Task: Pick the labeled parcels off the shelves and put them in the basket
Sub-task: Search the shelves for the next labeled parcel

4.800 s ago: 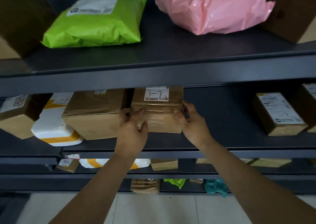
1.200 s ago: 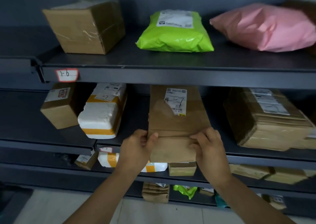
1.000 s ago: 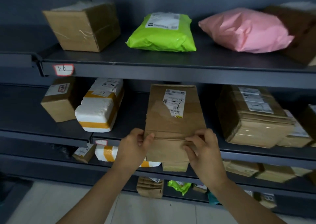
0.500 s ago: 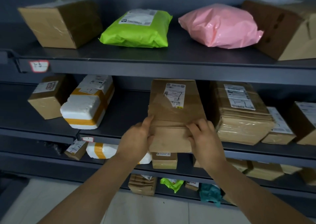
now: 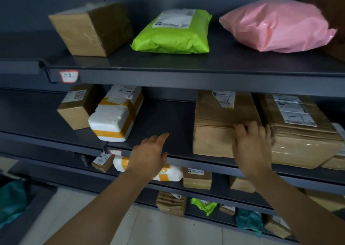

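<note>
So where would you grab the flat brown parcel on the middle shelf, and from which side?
I'd take the brown parcel by its front end, from the front-left: it lies flat, reaching the front of the shelf, which is bare to its left, while the taped parcel crowds its right.

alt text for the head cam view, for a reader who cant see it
A person's right hand rests on a brown paper parcel lying on the middle shelf, while the left hand hovers open near the shelf's front edge. The shelf above holds a cardboard box, a green mailer and a pink bag.
</note>
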The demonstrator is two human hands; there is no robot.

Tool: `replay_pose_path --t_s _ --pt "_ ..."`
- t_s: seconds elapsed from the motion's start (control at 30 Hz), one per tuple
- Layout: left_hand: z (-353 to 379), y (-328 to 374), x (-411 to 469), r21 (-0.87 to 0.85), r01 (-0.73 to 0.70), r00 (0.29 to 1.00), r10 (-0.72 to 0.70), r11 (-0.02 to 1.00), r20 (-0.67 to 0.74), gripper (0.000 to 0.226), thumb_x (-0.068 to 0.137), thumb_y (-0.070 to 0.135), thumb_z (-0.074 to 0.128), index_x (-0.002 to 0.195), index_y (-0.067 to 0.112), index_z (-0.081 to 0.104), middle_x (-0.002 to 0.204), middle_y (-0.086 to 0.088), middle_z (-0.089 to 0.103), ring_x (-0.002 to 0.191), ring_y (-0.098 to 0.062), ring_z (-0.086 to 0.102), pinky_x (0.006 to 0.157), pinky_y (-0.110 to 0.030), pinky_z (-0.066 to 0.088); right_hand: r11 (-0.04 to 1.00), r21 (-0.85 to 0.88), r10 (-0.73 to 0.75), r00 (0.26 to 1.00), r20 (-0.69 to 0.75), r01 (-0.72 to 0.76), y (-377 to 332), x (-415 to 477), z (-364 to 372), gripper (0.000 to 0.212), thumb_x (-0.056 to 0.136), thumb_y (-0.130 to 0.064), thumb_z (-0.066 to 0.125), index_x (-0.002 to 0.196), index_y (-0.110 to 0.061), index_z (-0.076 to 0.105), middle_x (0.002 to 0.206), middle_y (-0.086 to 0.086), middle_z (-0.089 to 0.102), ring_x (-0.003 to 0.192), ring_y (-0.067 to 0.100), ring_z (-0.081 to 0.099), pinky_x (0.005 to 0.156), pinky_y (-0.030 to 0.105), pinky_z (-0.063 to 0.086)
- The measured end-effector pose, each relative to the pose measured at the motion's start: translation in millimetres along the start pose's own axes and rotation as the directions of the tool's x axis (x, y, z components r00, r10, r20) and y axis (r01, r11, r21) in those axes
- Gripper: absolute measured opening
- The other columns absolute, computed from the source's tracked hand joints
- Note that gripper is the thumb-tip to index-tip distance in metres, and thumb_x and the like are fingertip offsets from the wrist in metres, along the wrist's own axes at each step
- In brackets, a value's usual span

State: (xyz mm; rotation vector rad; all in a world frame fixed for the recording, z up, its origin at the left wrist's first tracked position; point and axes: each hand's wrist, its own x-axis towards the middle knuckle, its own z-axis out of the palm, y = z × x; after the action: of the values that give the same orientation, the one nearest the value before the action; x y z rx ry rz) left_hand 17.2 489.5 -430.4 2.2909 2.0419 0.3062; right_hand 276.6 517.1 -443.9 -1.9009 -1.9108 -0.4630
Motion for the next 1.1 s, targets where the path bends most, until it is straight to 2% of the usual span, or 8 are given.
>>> replay_pose_path --t_s 0.23,0.47,0.57,0.67,0.73,0.83,0.97,1.1 --pt "-24.9 -84.1 -4.7 0.045 0.118 0.992 -0.116 0.992 -0.043 0.056 0.092 0.029 0.05 0.144 0.025 0.03 0.134 0.0 0.049 0.119 -0.023 0.045 0.084 -0.039 0.047 0.94 0.223 -0.253 0.966 -0.055 0.259 -91.7 -5.0 8.6 0.053 0.059 0.003 0.077 0.11 0.0 0.063 0.107 0.02 0.058 0.101 0.031 0.043 0.086 0.053 0.051" --pt "-43.3 -187.9 1.9 0.074 0.134 0.99 -0.13 0.988 -0.053 0.058 0.088 0.027 0.056 0.142 0.025 0.035 0.143 0.002 0.041 0.128 -0.025 0.038 0.092 -0.045 0.043 0.937 0.252 -0.274 0.956 0.101 0.242 -205.8 5.6 27.0 0.051 0.062 -0.013 0.082 0.109 -0.005 0.066 0.112 0.016 0.062 0.106 0.033 0.06 0.093 0.051 0.05" --pt "-47.5 -230.6 5.7 -0.024 0.148 0.988 -0.149 0.989 -0.032 0.058 0.089 0.027 0.057 0.142 0.023 0.034 0.144 -0.001 0.039 0.128 -0.027 0.037 0.093 -0.047 0.045 0.926 0.341 -0.242 0.948 0.209 0.161 -256.5 10.7 33.2 0.052 0.074 -0.022 0.078 0.121 -0.008 0.061 0.126 0.016 0.057 0.112 0.035 0.058 0.093 0.047 0.05" --pt "-49.2 -262.8 13.0 -0.124 0.122 0.992 -0.122 0.985 0.011 0.062 0.089 0.029 0.058 0.144 0.025 0.03 0.144 -0.002 0.038 0.128 -0.026 0.037 0.096 -0.045 0.044 0.849 0.514 -0.124 0.9 0.417 -0.121 -302.1 20.4 37.4 0.056 0.093 -0.036 0.053 0.144 -0.02 0.036 0.151 0.007 0.029 0.135 0.027 0.036 0.104 0.039 0.041" --pt "-47.7 -277.7 19.1 -0.179 0.074 0.997 -0.07 0.981 0.028 0.065 0.088 0.028 0.06 0.145 0.026 0.028 0.144 -0.001 0.039 0.128 -0.024 0.039 0.098 -0.043 0.044 0.79 0.562 -0.075 0.872 0.483 -0.243 -324.4 25.6 40.4 0.057 0.095 -0.04 0.049 0.147 -0.026 0.028 0.151 0.005 0.025 0.134 0.025 0.037 0.103 0.038 0.042" --pt "-43.4 -290.2 28.0 -0.253 0.012 0.999 0.0 0.968 0.046 0.066 0.089 0.027 0.06 0.146 0.027 0.026 0.145 -0.001 0.037 0.13 -0.021 0.038 0.102 -0.04 0.04 0.765 0.596 -0.093 0.874 0.477 -0.244 -345.9 26.7 46.7 0.06 0.095 -0.038 0.05 0.148 -0.031 0.023 0.151 0.003 0.023 0.128 0.023 0.043 0.098 0.035 0.045" --pt "-32.0 -287.6 36.6 -0.364 -0.026 0.995 0.058 0.931 0.077 0.066 0.089 0.021 0.061 0.145 0.025 0.026 0.144 -0.003 0.041 0.129 -0.018 0.039 0.101 -0.018 0.028 0.767 0.592 -0.116 0.855 0.506 -0.247 -354.2 19.3 53.7 0.059 0.096 -0.036 0.05 0.147 -0.036 0.022 0.152 0.003 0.025 0.127 0.024 0.045 0.101 0.035 0.043" --pt "-19.1 -271.9 37.1 -0.35 -0.069 0.997 0.078 0.934 0.012 0.067 0.089 0.021 0.062 0.146 0.024 0.027 0.13 -0.009 0.053 0.106 -0.02 0.057 0.092 -0.026 0.043 0.758 0.587 -0.045 0.875 0.482 -0.284 -349.5 12.2 53.6 0.056 0.095 -0.035 0.052 0.145 -0.035 0.029 0.146 0.003 0.035 0.12 0.023 0.051 0.1 0.032 0.044"
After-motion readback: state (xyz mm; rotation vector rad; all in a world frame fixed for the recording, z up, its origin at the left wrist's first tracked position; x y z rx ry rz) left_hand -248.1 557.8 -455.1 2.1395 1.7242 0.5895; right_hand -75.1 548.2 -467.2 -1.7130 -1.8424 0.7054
